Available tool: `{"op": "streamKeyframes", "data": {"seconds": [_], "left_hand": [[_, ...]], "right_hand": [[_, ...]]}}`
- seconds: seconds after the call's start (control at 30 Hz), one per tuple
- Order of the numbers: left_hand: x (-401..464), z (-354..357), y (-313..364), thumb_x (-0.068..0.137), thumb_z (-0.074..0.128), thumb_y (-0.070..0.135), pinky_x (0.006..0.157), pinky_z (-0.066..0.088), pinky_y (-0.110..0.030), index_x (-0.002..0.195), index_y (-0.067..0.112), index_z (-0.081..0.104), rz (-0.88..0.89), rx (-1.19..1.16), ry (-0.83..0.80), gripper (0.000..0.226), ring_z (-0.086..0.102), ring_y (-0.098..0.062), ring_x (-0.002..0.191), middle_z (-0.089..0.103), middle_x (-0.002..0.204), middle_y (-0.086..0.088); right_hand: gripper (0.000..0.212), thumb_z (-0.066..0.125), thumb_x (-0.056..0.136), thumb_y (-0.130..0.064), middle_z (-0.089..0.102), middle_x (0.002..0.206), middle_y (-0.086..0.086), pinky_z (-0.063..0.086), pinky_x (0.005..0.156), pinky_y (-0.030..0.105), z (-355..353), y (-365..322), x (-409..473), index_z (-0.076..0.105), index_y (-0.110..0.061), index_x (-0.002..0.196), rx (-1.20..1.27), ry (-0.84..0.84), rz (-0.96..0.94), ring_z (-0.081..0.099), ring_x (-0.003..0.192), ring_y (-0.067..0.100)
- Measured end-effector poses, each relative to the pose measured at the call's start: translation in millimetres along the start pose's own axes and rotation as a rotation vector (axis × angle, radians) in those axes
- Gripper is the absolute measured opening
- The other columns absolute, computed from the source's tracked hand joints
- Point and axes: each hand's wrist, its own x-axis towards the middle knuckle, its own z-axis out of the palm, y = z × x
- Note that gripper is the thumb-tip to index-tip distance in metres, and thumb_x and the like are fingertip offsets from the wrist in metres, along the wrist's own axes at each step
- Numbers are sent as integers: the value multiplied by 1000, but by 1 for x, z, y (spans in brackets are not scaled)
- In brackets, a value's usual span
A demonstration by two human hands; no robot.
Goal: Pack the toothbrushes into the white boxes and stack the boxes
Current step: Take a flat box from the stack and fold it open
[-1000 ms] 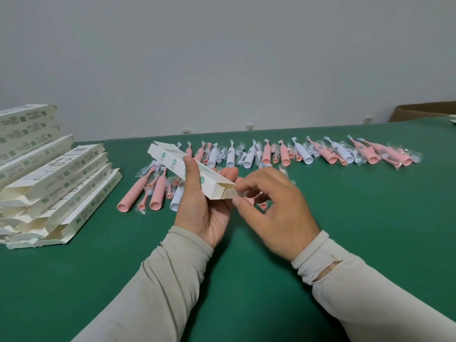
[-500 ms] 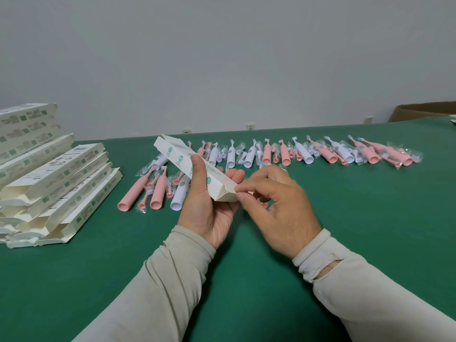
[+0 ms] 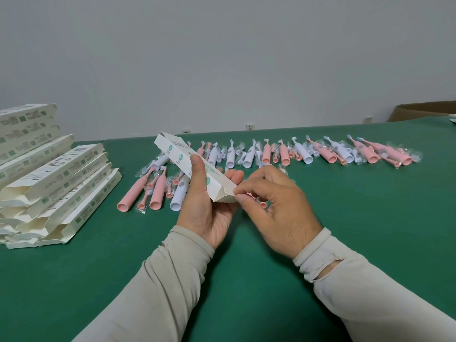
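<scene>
Head view: left hand fingers wrap the white box; right hand fingers pinch its near end flap.

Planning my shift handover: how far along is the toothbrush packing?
Early. Done: unclear; the box stack at left shows open ends. In hand: the left hand holds one white box while the right hand pinches its end flap. Left: rows of pink and white toothbrushes lie loose on the green table.
</scene>
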Motion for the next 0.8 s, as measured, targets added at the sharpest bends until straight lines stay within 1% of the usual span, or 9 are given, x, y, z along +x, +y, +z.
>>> {"op": "streamKeyframes", "data": {"seconds": [0.1,0.2,0.3,0.4,0.43,0.5,0.57,0.67,0.8], "left_hand": [[0,0,0,87,58,56,65,59,-31,116,21,61,4,-38,-12,46,72,-16,77,76,89,-9],[-1,2,2,81,63,53,65,59,-31,122,21,59,-4,-57,-24,53,71,-15,77,67,98,-11],[-2,4,3,75,68,50,65,59,-31,129,17,56,-9,-63,-21,64,71,-16,77,66,92,-11],[-4,5,3,75,69,47,64,59,-31,116,11,62,-35,-72,-35,55,71,-17,77,71,84,-11],[-4,5,2,76,68,48,66,59,-32,114,9,62,-47,-60,-39,55,71,-18,80,71,84,-12],[-6,5,-1,78,68,49,82,59,-40,122,3,55,-77,-20,-53,64,69,-22,94,67,96,-15],[-7,5,-2,76,69,49,92,56,-45,126,5,53,-90,-5,-48,69,68,-27,105,63,110,-19],[-7,5,-2,73,71,49,88,58,-43,121,9,56,-82,-7,-47,63,69,-29,105,64,110,-21],[-8,5,-1,75,69,50,74,61,-39,114,7,59,-75,5,-48,59,72,-27,94,74,92,-17]], "right_hand": [[10,68,88,-20,55,90,-9,51,75,41,-1,-1,0,76,-19,96,-25,-4,-18,55,87,17],[11,67,89,-22,56,91,-9,51,76,41,-1,-2,0,76,-19,96,-37,-8,-25,55,88,17],[9,70,89,-18,56,91,-9,50,77,42,-1,-2,-1,76,-18,96,-20,0,-15,56,89,19],[7,70,89,-17,56,90,-8,51,76,42,-2,-3,-1,74,-18,94,-18,18,-10,57,88,18],[5,70,89,-18,56,91,-9,51,76,39,-2,-3,-1,73,-18,94,-24,30,-9,57,89,15],[5,71,88,-18,55,92,-17,50,75,31,-2,-3,-1,68,-19,91,-47,63,-4,55,88,3],[7,72,87,-20,55,91,-17,51,73,33,-2,-2,-1,65,-19,88,-63,79,14,54,84,4],[8,71,87,-23,55,90,-12,51,71,34,-1,0,-1,63,-21,85,-63,80,23,54,82,5],[7,71,86,-21,54,90,-15,46,71,21,0,2,-1,64,-22,85,-55,71,16,55,85,-1]]}}
